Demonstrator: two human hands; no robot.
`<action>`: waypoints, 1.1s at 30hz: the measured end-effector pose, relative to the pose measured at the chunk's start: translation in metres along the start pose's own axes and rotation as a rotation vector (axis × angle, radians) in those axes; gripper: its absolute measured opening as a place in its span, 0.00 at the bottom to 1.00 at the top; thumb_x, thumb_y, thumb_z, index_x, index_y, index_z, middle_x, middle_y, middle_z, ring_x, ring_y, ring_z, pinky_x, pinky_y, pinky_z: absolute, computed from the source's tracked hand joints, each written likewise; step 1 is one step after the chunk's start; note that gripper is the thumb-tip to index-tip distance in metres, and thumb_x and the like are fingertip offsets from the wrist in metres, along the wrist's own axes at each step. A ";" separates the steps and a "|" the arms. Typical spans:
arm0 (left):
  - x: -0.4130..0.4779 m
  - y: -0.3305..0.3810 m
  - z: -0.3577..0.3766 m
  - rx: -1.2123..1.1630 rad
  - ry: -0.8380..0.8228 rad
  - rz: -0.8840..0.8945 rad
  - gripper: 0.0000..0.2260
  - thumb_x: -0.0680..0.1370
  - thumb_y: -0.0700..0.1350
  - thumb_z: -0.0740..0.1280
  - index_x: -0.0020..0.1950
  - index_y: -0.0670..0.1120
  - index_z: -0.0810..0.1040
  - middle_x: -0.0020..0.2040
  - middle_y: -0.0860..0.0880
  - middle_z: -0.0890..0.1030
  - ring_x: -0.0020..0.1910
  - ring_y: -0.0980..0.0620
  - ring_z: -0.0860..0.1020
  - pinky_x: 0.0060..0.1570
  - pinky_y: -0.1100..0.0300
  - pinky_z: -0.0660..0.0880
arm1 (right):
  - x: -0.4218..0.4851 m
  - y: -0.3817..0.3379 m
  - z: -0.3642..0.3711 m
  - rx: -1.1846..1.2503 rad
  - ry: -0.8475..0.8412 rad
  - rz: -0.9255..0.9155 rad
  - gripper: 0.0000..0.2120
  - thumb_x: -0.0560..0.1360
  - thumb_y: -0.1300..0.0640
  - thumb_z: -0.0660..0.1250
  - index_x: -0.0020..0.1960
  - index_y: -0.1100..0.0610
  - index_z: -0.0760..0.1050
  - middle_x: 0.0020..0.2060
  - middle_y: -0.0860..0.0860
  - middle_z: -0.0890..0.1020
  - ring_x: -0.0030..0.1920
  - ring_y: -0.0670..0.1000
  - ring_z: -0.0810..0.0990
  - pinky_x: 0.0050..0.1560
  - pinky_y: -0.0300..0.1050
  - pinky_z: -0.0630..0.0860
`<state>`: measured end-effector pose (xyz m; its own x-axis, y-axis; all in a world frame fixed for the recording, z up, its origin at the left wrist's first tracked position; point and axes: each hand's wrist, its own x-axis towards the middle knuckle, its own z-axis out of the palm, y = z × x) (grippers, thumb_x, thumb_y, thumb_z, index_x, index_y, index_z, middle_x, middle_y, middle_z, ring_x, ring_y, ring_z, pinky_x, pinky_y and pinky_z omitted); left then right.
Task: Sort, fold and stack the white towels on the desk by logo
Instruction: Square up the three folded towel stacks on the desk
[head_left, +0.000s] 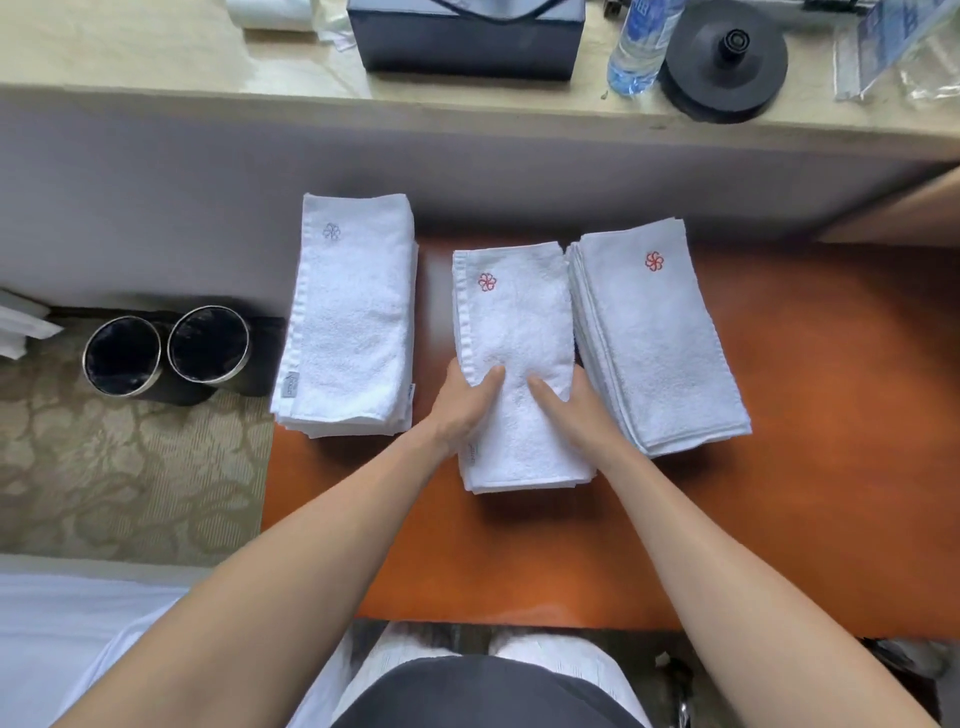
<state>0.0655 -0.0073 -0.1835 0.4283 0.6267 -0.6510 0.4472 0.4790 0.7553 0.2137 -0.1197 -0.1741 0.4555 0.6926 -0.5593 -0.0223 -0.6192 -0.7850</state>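
White towels (358, 358) of looped terry, folded into long rectangles, sit in three stacks on the glossy orange-brown desk (810, 467). The left stack (353, 291) bears a grey flower logo (331, 232) and stands apart. The middle stack (524, 457) bears a red flower logo (487, 282), as does the right stack (660, 353) just beside it. The left hand (465, 402) and right hand (569, 408) grip the middle stack by its long sides, thumbs flat on top and fingers down the edges. On a pale stone ledge (208, 57) stand a clear plastic water bottle (641, 47) and a round black kettle base (724, 60). Two metal-rimmed cylindrical bins (122, 356) stand on patterned carpet.
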 end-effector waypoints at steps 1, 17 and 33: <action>0.004 0.001 0.001 0.029 0.017 -0.010 0.26 0.80 0.57 0.69 0.74 0.48 0.68 0.66 0.51 0.80 0.61 0.55 0.81 0.60 0.56 0.79 | 0.005 0.000 0.000 -0.013 0.003 0.006 0.26 0.79 0.40 0.70 0.71 0.49 0.68 0.59 0.38 0.79 0.58 0.38 0.78 0.54 0.32 0.72; 0.038 0.086 -0.024 0.691 0.138 0.395 0.38 0.81 0.54 0.68 0.83 0.42 0.52 0.82 0.44 0.57 0.81 0.46 0.54 0.80 0.50 0.53 | -0.064 0.030 0.036 0.041 0.541 0.275 0.38 0.74 0.36 0.73 0.74 0.56 0.68 0.69 0.50 0.75 0.71 0.52 0.71 0.71 0.52 0.70; 0.135 0.154 -0.008 1.228 -0.285 0.106 0.55 0.58 0.83 0.68 0.72 0.46 0.75 0.71 0.48 0.77 0.66 0.45 0.77 0.68 0.50 0.73 | -0.063 0.015 0.112 1.244 0.682 0.677 0.32 0.63 0.39 0.84 0.60 0.52 0.80 0.49 0.48 0.88 0.46 0.50 0.88 0.41 0.44 0.83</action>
<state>0.1866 0.1562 -0.1544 0.5918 0.3996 -0.7000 0.7672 -0.5458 0.3370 0.0853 -0.1311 -0.1802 0.3500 -0.0798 -0.9333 -0.9146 0.1861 -0.3589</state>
